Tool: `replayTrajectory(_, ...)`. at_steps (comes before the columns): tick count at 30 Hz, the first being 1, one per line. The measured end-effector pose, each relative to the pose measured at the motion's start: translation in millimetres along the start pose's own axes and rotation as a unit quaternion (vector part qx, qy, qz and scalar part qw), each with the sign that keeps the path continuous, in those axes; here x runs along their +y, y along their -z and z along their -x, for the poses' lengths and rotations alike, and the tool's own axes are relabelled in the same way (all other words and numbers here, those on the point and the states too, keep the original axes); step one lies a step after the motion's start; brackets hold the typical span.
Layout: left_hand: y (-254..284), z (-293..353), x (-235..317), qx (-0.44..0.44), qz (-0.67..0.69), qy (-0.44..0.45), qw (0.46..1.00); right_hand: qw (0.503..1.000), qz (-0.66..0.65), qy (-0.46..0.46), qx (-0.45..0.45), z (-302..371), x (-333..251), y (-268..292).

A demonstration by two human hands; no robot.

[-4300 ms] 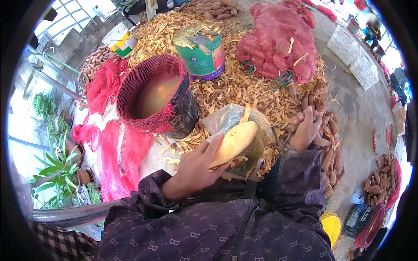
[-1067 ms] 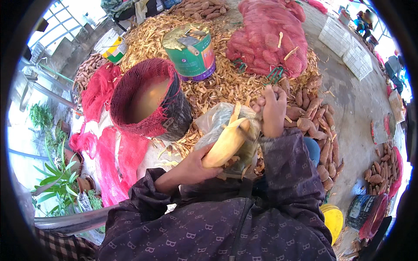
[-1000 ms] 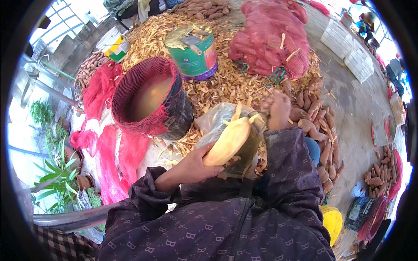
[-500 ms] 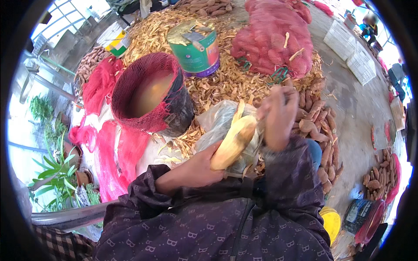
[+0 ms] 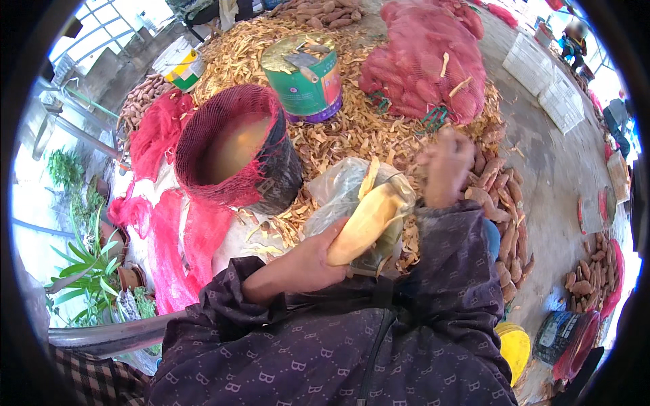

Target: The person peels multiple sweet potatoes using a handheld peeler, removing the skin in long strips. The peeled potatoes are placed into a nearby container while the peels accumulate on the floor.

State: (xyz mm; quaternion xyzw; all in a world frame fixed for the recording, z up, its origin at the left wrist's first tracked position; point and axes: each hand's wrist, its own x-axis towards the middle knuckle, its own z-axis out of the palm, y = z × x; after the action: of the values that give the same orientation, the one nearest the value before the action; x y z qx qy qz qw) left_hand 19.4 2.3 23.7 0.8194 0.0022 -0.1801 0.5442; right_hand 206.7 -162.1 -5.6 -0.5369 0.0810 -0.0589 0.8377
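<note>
My left hand (image 5: 305, 267) grips the lower end of a pale, peeled sweet potato (image 5: 365, 227), which tilts up and to the right. A strip of peel (image 5: 369, 177) stands out at its upper end. Apart from the potato, up and to the right, is my right hand (image 5: 448, 168). Its fingers are curled and smeared by motion; whatever they hold cannot be made out. Behind and under the potato lies a crumpled clear plastic bag (image 5: 332, 186) over my lap.
A dark bucket (image 5: 281, 176) lined with red netting holds cloudy water. Behind it stands a green tub (image 5: 301, 84) amid peelings (image 5: 345, 142). Unpeeled sweet potatoes (image 5: 501, 196) lie at right, below a full red mesh sack (image 5: 423, 61). White crates (image 5: 542, 74) stand farther right.
My right hand has moved up and to the right, away from the sweet potato. My left hand keeps its grip in nearly the same place.
</note>
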Motion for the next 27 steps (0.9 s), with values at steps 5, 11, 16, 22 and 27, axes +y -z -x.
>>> replayTrajectory(5,12,1,10,-0.073,0.214,0.162,0.960,0.994,-0.079,0.040,0.058,-18,3,42)
replayTrajectory(11,5,-2,3,-0.059,0.313,0.150,0.936,0.984,-0.161,-0.022,-0.076,45,-11,-11)
replayTrajectory(16,11,9,6,-0.042,0.361,0.136,0.922,0.795,0.458,0.367,-0.154,-89,86,115)
replayTrajectory(22,56,25,-3,0.106,0.420,0.074,0.898,0.997,-0.060,-0.027,0.048,-37,71,120)
replayTrajectory(27,100,8,-41,0.233,0.527,-0.035,0.817,0.996,-0.072,-0.035,0.023,-40,78,133)
